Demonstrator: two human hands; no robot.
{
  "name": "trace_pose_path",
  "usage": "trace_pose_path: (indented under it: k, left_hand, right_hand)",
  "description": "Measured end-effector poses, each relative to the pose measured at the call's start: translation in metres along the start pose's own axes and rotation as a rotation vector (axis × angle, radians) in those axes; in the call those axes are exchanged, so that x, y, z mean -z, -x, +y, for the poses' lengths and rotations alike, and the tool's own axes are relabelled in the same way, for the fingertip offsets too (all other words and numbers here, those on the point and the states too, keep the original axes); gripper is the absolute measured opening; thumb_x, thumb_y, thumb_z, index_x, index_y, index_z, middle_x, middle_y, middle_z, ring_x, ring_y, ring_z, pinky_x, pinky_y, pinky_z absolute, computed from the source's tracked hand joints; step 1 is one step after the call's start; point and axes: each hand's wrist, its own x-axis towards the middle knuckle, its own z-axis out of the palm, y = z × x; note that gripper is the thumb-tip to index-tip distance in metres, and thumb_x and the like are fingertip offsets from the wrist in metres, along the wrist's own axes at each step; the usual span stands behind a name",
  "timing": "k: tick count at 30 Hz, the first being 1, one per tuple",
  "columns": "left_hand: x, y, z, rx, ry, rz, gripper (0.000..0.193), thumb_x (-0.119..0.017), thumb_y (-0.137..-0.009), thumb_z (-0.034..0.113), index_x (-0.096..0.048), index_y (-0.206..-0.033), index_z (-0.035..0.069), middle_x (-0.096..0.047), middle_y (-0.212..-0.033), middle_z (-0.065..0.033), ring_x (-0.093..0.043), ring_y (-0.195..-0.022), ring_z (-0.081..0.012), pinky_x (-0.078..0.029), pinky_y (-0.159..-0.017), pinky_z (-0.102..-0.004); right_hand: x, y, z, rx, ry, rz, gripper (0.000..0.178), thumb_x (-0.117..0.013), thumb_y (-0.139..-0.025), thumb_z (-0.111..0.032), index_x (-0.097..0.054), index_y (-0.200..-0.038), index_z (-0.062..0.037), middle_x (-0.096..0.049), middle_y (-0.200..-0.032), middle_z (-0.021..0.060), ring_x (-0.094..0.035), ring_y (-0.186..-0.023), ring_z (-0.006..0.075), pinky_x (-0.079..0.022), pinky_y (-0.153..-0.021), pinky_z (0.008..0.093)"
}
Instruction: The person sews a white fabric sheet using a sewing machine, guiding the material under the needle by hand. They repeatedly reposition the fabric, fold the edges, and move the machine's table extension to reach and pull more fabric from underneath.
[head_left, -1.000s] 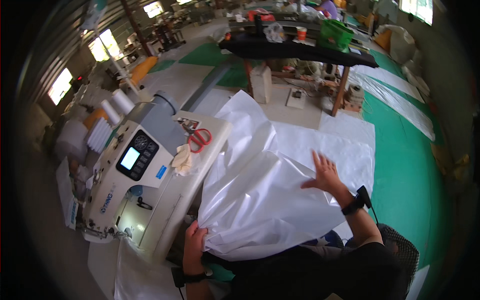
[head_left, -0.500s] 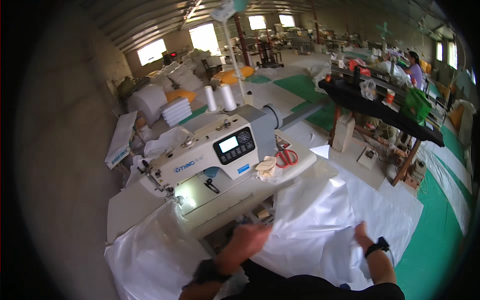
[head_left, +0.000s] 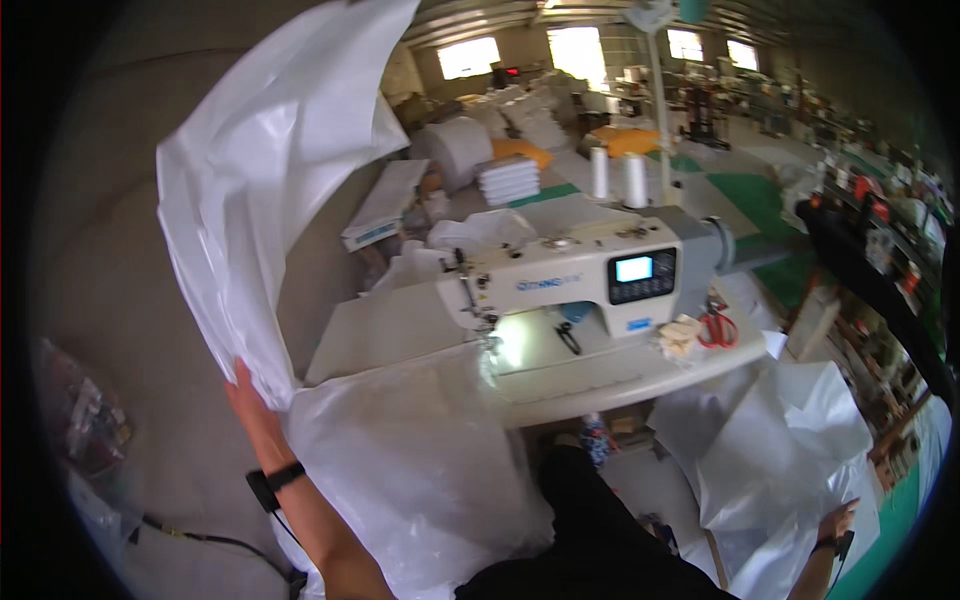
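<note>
My left hand is at the lower edge of a white plastic sheet, with its fingers closed on the edge. The sheet billows high above that hand at the left. Another white plastic sheet drapes over the table's front left edge, its far end by the needle of a white sewing machine. My right hand is far out to the right, against a crumpled white plastic sheet hanging off the table's right side; its fingers are too small and blurred to read.
On the sewing table lie red-handled scissors, a beige cloth pile and small black snips. Two white thread cones stand behind the machine. A dark cable runs along the floor at left.
My left hand has swung from the middle out to the left, and a white sheet has risen there. My right hand has moved farther right and down. The view has turned left.
</note>
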Motion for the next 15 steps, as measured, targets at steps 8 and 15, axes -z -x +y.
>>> trace_pose_path:
  k: [8, 15]
  left_hand:
    - [0.184, 0.104, -0.021, -0.018, -0.512, 0.207, 0.033, -0.050, -0.095, 0.034, -0.053, -0.076, 0.006, -0.046, -0.072, 0.0052, -0.039, -0.067, -0.0058, -0.035, -0.060, -0.0235]
    - [0.270, 0.183, -0.055, 0.278, -0.512, 0.064, 0.034, -0.047, -0.096, 0.036, -0.051, -0.070, 0.014, -0.045, -0.070, 0.0093, -0.038, -0.066, -0.0013, -0.033, -0.058, -0.0202]
  right_hand:
    - [-0.004, 0.062, -0.119, 0.701, 0.202, -0.248, 0.053, -0.042, -0.089, -0.023, -0.030, -0.139, -0.0119, -0.040, -0.136, 0.0163, -0.039, -0.120, 0.0460, -0.041, -0.093, 0.0519]
    - [0.087, 0.064, -0.198, 0.820, 0.463, -0.296, 0.032, -0.055, -0.081, -0.029, -0.061, -0.103, -0.0070, -0.061, -0.103, 0.0144, -0.057, -0.100, 0.0349, -0.045, -0.081, 0.0467]
